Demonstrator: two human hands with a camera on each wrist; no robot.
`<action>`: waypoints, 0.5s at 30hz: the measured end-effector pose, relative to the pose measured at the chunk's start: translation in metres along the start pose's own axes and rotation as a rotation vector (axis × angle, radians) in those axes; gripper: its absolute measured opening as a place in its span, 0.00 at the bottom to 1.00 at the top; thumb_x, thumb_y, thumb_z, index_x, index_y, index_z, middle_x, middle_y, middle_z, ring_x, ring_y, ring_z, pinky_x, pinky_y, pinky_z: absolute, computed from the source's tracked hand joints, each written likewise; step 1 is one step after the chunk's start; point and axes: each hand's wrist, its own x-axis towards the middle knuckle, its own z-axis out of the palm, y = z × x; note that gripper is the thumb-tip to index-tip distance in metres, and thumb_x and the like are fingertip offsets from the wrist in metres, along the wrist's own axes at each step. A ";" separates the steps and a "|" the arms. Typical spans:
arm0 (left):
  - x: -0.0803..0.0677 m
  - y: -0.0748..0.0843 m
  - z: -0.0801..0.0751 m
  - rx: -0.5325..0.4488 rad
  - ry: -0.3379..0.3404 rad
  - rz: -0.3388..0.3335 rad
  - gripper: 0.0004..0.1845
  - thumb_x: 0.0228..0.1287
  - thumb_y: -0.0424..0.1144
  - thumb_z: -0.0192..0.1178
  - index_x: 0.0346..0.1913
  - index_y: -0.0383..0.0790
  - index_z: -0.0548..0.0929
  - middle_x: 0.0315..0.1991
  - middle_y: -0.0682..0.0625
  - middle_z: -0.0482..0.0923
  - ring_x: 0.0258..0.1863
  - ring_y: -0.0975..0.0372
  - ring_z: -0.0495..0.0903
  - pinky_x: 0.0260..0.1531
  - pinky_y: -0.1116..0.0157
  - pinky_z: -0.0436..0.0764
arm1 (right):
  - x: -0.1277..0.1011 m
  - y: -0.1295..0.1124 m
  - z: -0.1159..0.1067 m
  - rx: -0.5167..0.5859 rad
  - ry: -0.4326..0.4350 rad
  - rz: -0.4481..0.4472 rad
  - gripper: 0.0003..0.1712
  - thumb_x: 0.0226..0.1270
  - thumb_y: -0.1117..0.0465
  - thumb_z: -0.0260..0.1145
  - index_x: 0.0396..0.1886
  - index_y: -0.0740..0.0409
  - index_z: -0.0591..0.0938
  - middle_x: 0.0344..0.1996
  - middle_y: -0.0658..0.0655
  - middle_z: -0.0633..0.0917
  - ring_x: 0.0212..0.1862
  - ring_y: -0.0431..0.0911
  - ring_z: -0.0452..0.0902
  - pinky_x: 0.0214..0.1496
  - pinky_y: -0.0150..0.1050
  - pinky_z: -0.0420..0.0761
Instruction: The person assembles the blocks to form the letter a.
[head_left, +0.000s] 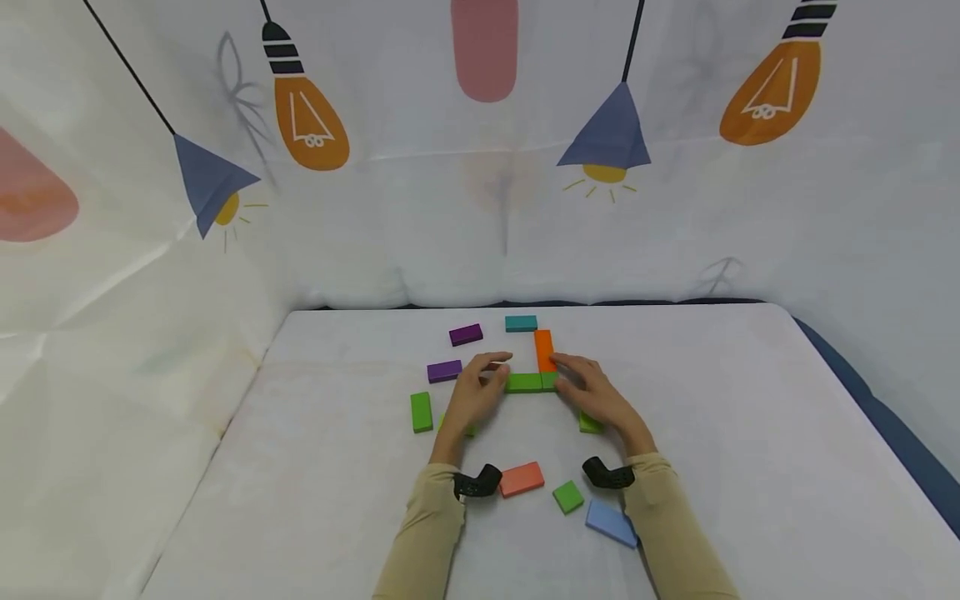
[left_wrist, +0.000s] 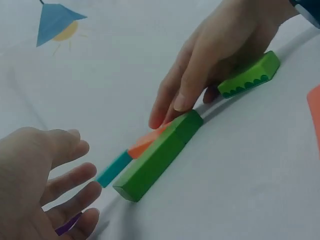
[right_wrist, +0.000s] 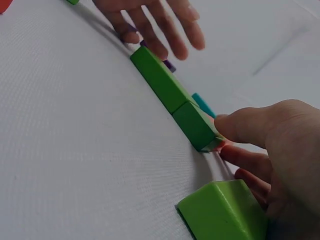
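Note:
A long green block [head_left: 523, 383] and a short green block [right_wrist: 196, 126] lie end to end in a row. From the short one, an orange block [head_left: 543, 348] extends toward the back, with a teal block [head_left: 521, 323] beyond it. My right hand [head_left: 596, 393] touches the row's right end, thumb at the short green block and fingertips along the orange block's side. Just off the row's left end is my left hand [head_left: 476, 396], its fingers loosely bent and holding nothing. A violet block [head_left: 444, 372] lies left of it.
Beyond the left hand are a purple block [head_left: 466, 335] and a green block [head_left: 422, 412]. A light green block [right_wrist: 222, 212] sits by the right wrist. Nearer me lie a coral block [head_left: 521, 480], a small green block [head_left: 567, 497] and a blue block [head_left: 610, 523].

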 end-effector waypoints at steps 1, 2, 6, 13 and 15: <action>0.000 0.001 -0.002 -0.010 0.009 -0.002 0.15 0.63 0.54 0.47 0.51 0.63 0.74 0.50 0.61 0.73 0.49 0.66 0.72 0.47 0.64 0.73 | 0.001 0.000 0.000 -0.001 0.002 -0.007 0.27 0.64 0.50 0.54 0.63 0.44 0.64 0.64 0.50 0.64 0.66 0.52 0.49 0.64 0.58 0.53; 0.001 0.003 -0.003 -0.016 0.017 0.000 0.15 0.63 0.54 0.47 0.51 0.63 0.74 0.50 0.61 0.73 0.49 0.67 0.72 0.47 0.64 0.73 | 0.001 0.000 0.001 -0.012 0.003 -0.021 0.27 0.64 0.50 0.54 0.63 0.44 0.64 0.64 0.51 0.64 0.66 0.52 0.50 0.63 0.59 0.53; 0.002 0.012 -0.006 -0.006 0.034 0.041 0.14 0.63 0.51 0.49 0.51 0.60 0.75 0.50 0.60 0.73 0.49 0.66 0.73 0.45 0.65 0.74 | 0.003 0.001 0.003 -0.056 0.009 -0.044 0.27 0.64 0.49 0.53 0.63 0.44 0.64 0.64 0.51 0.63 0.65 0.53 0.50 0.63 0.59 0.54; 0.020 0.026 -0.005 0.219 0.045 0.210 0.14 0.63 0.45 0.51 0.50 0.51 0.76 0.48 0.55 0.76 0.46 0.61 0.74 0.43 0.66 0.74 | 0.000 0.002 0.004 -0.050 0.042 -0.055 0.26 0.64 0.52 0.55 0.62 0.47 0.66 0.63 0.53 0.65 0.64 0.54 0.52 0.62 0.59 0.54; 0.030 0.032 -0.008 0.309 0.037 0.239 0.13 0.63 0.44 0.51 0.50 0.49 0.77 0.48 0.54 0.76 0.47 0.59 0.74 0.45 0.65 0.75 | 0.000 0.001 0.005 -0.040 0.047 -0.059 0.26 0.64 0.52 0.55 0.62 0.47 0.66 0.63 0.53 0.65 0.64 0.54 0.52 0.62 0.60 0.53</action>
